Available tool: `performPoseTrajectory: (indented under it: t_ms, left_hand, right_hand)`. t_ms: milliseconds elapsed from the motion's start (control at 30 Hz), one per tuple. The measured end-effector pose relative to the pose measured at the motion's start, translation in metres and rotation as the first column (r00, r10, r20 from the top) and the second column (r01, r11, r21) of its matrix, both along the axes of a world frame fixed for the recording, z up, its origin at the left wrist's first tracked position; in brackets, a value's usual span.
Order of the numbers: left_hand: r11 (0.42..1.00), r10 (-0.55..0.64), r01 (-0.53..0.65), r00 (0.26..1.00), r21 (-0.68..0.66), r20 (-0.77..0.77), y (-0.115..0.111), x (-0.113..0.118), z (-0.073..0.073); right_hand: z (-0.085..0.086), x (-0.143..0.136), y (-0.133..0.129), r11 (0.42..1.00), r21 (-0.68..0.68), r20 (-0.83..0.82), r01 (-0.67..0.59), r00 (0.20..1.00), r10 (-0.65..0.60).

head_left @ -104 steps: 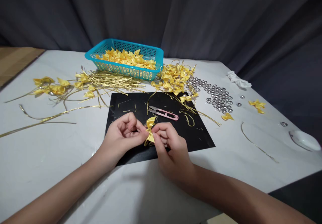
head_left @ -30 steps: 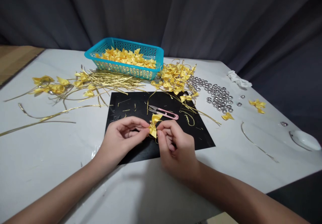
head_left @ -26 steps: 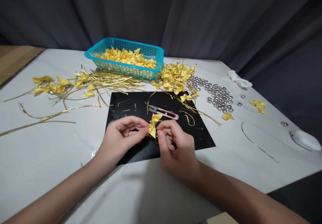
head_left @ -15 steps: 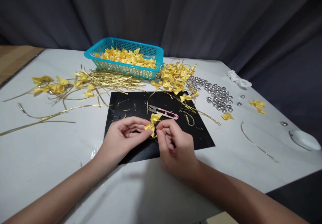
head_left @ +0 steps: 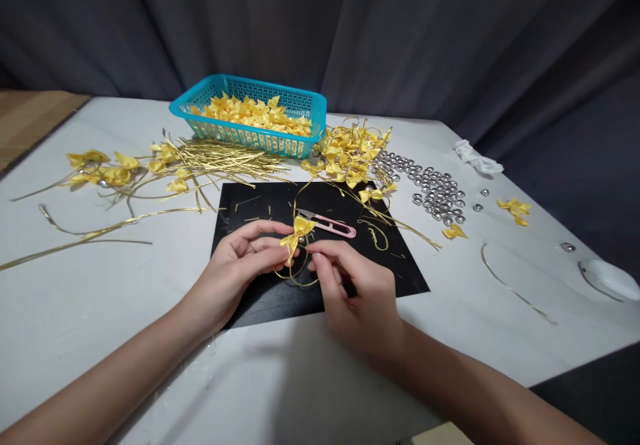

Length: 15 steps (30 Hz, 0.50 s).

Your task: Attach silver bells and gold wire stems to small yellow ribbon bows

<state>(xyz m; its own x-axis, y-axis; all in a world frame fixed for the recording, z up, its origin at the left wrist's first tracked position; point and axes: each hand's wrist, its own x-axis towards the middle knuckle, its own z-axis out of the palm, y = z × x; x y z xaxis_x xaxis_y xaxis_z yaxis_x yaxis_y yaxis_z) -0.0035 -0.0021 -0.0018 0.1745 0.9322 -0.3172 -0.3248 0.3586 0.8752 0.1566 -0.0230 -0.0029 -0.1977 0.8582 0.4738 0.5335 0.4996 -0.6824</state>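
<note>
Between the fingers of my left hand [head_left: 245, 262] is a yellow ribbon bow [head_left: 299, 233] with a small shiny bead at its middle. A thin gold cord [head_left: 300, 284] hangs from the bow in a loop. My right hand [head_left: 355, 288] is closed in a pinch just right of the bow, and the cord runs up to its fingertips. Both hands are above a black mat [head_left: 280, 308]. Just beyond the bow, pink-handled thread snips [head_left: 333, 225] lie on the mat among short cord scraps.
Behind the mat stands a blue basket [head_left: 245, 140] of yellow bows. A bundle of gold cords [head_left: 225, 160] lies before it. To the right are a pile of corded bows [head_left: 350, 152], many silver beads [head_left: 435, 192] and a white object [head_left: 607, 280].
The bow has turned and shifted slightly left in my left hand, showing its bead. My right hand has moved a little away, and the cord loop now hangs wider below.
</note>
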Motion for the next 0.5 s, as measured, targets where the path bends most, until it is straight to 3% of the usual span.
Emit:
performPoseTrajectory:
  t_ms: [133, 233, 367, 433, 500]
  left_hand:
    - [1.000, -0.007, 0.007, 1.000, -0.003, -0.019, 0.000, 0.000, -0.002]
    - [1.000, 0.008, -0.008, 0.999, -0.015, -0.042, 0.000, 0.001, -0.001]
    - [1.000, 0.029, -0.029, 0.997, -0.009, -0.066, -0.001, 0.005, 0.001]
    - [0.999, 0.032, -0.033, 0.997, -0.009, -0.074, -0.001, 0.005, 0.001]
    - [0.999, 0.033, -0.034, 0.997, -0.010, -0.075, -0.001, 0.005, 0.001]
  right_hand:
    - [0.005, 0.001, -0.004, 0.998, 0.059, -0.001, 0.018, 1.000, -0.018]
    - [0.011, 0.003, -0.009, 0.987, 0.136, -0.107, 0.086, 0.992, -0.072]
    - [0.022, 0.011, -0.008, 0.942, 0.326, -0.272, 0.084, 0.962, 0.008]
    - [0.029, 0.014, -0.006, 0.958, 0.278, -0.350, 0.074, 0.936, 0.029]
    - [0.035, 0.017, -0.002, 0.996, 0.042, -0.502, -0.076, 0.861, 0.087]
